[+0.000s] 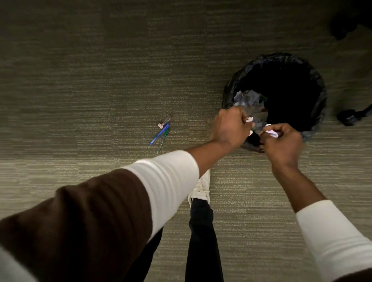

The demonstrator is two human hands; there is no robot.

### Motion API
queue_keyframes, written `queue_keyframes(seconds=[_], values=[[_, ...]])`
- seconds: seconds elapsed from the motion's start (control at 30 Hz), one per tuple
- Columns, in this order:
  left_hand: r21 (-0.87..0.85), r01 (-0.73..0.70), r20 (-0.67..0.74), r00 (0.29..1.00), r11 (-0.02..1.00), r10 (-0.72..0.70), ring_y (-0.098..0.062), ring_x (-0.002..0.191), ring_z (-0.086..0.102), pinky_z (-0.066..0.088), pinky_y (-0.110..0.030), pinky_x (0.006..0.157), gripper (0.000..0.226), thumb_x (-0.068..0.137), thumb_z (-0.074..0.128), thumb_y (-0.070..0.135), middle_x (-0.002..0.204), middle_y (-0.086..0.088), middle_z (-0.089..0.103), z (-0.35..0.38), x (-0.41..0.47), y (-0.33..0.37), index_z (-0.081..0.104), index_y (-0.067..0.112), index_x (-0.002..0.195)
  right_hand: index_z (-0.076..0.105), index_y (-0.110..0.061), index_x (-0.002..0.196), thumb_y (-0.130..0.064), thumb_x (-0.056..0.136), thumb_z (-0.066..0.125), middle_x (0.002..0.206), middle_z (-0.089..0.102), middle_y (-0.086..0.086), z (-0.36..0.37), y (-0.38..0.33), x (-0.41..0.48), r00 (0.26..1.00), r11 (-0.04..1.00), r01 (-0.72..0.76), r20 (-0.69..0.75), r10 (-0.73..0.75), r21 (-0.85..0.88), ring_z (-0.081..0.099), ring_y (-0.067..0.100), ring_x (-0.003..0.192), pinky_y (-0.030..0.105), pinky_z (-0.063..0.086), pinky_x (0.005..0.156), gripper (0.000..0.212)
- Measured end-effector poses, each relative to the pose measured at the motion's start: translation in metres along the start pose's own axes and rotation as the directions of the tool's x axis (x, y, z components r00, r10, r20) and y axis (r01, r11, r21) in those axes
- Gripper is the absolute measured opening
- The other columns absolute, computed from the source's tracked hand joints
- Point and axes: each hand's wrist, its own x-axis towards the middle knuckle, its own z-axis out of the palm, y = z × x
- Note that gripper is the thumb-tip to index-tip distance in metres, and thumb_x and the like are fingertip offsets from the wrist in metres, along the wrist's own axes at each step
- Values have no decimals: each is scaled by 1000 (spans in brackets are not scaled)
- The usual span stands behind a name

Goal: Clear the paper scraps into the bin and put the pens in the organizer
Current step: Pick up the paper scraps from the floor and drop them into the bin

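— Where are the paper scraps?

— White crumpled scraps (272, 133) sit pinched in the right hand (283, 144), fingers curled tight around them, right over the near rim of the bin (314, 115). The left hand (230, 127) is closed in a fist on another white scrap (249, 120), just beside the right hand and also above the bin's near edge. More crumpled paper (248, 101) lies inside the bin, heaped on its left side.

— And the bin itself?

— Round, lined with a black bag, standing on the carpet (99, 74). Its far interior is too dark to read.

— The pens?

— They lie on the carpet to the left of the bin, well apart from both hands: a blue pen (159, 134) and a green pen (163, 141) side by side, nearly touching, with a small clear-and-pink piece (164, 122) at their upper ends; what it is cannot be told.

— Anything else around?

— A white shoe (201, 189) and dark trouser leg (202, 242) below the arms, white sleeves (169, 182) under brown ones, and a chair caster (350, 117) to the right of the bin.
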Motion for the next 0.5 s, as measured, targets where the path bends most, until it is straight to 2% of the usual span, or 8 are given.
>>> queue_keyframes(seconds=[0.1, 0.17, 0.27, 0.37, 0.4, 0.5], values=[[-1, -17, 9, 1000, 1000, 17, -33, 92, 76, 61, -36, 78, 19, 89, 83, 29, 91, -13, 81, 13, 11, 24, 77, 13, 83, 73, -24, 80, -20, 74, 73, 82, 78, 6, -5, 0, 23, 995, 993, -96, 37, 93, 62, 78, 26, 71, 54, 67, 70, 7], [-7, -7, 41, 999, 1000, 7, -34, 92, 76, 60, -37, 79, 27, 91, 81, 35, 89, -15, 81, 24, 16, 35, 79, 10, 82, 69, -27, 76, -23, 74, 75, 79, 76, 4, -6, 3, 33, 993, 989, -113, 28, 111, 93, 78, 23, 67, 53, 68, 68, 7], [-8, 8, 81, 997, 1000, -7, -39, 95, 73, 58, -40, 78, 39, 96, 74, 39, 90, -19, 77, 35, 19, 40, 67, 9, 72, 71, -27, 93, -30, 76, 75, 87, 79, 6, -8, 8, 43, 993, 992, -116, 3, 116, 53, 79, 27, 80, 54, 67, 76, 18], [18, -19, 81, 997, 1000, 17, -39, 108, 70, 59, -46, 93, 25, 97, 72, 34, 106, -16, 77, 35, 12, 39, 73, 9, 100, 70, -22, 108, -20, 83, 66, 89, 80, 8, -10, 14, 43, 995, 994, -102, -14, 103, 33, 79, 29, 85, 55, 65, 81, 25], [19, -25, 77, 997, 1000, 24, -37, 107, 72, 60, -45, 92, 21, 98, 72, 31, 107, -14, 78, 33, 11, 35, 75, 11, 104, 69, -19, 109, -16, 85, 64, 90, 79, 9, -10, 15, 41, 995, 995, -96, -22, 97, 36, 79, 31, 86, 56, 65, 82, 25], [25, -23, 85, 996, 999, 21, -34, 96, 75, 64, -44, 80, 12, 98, 69, 24, 101, -11, 80, 25, 4, 23, 78, 17, 99, 69, -14, 105, -7, 90, 61, 92, 77, 14, -7, 17, 31, 996, 993, -81, -28, 84, 84, 78, 33, 81, 57, 66, 76, 18]])
